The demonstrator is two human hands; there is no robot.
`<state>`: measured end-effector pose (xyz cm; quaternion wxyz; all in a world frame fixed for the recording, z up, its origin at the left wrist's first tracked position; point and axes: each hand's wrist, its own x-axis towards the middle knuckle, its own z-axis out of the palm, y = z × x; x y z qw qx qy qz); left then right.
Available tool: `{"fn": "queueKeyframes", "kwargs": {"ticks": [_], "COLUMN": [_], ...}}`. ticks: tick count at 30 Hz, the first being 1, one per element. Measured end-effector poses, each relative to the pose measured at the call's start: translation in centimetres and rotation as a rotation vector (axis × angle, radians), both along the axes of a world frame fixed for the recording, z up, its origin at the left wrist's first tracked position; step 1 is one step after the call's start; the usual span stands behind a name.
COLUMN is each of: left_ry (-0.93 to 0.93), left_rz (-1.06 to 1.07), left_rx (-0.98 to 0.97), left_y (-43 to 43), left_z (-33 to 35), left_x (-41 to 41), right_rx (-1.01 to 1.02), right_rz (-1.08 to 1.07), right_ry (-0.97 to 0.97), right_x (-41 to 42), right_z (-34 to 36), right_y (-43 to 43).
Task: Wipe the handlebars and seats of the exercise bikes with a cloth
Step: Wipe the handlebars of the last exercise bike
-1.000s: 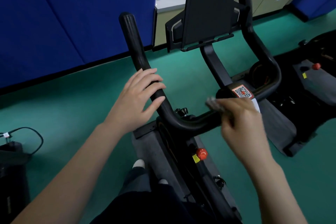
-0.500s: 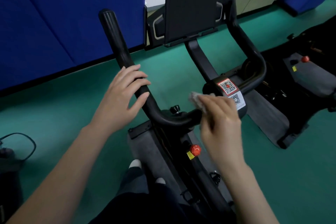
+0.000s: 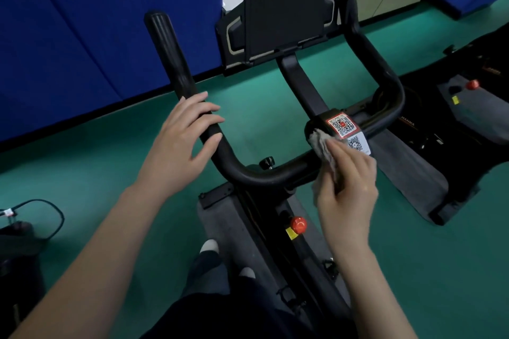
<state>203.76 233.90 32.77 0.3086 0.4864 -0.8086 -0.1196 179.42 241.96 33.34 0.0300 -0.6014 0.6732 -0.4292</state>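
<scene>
- Handlebars (image 3: 264,173) of a black exercise bike (image 3: 275,228) fill the middle of the view, with a left horn rising toward the blue wall panel (image 3: 82,36) and a right horn curving up beside the tablet holder (image 3: 281,5).
- The left hand (image 3: 179,143) rests on the left horn just above its bend, fingers spread and laid loosely over the bar, not clenched.
- The right hand (image 3: 347,181) pinches a grey cloth (image 3: 322,146), pressing it against the centre of the crossbar.
- The cloth touches the bar just beside the QR sticker (image 3: 343,125) on the stem clamp.
- A red knob (image 3: 298,224) sits on the frame below the crossbar.
- Green floor (image 3: 82,159) lies under the bike; a second bike (image 3: 468,118) stands at the right edge.
</scene>
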Motion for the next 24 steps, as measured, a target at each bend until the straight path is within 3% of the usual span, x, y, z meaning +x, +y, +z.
{"fn": "queueKeyframes", "kwargs": {"ticks": [9,14,24], "left_ry": [-0.063,-0.164,-0.16], "left_rz": [0.049,0.061,-0.032], "left_rx": [-0.026,-0.111,-0.143], "left_y": [0.3,-0.5,-2.9], "left_z": [0.1,0.8,0.6], "left_x": [-0.5,-0.7,-0.4], "right_rx": [-0.103,-0.106,-0.122], "right_rz": [0.221,-0.066,-0.22], "right_ry": [-0.071,-0.165,-0.238], "right_x": [3.6,0.5,5.5], "right_z": [-2.1,-2.3,-3.3], "right_y": [2.8,1.9,2.3]}}
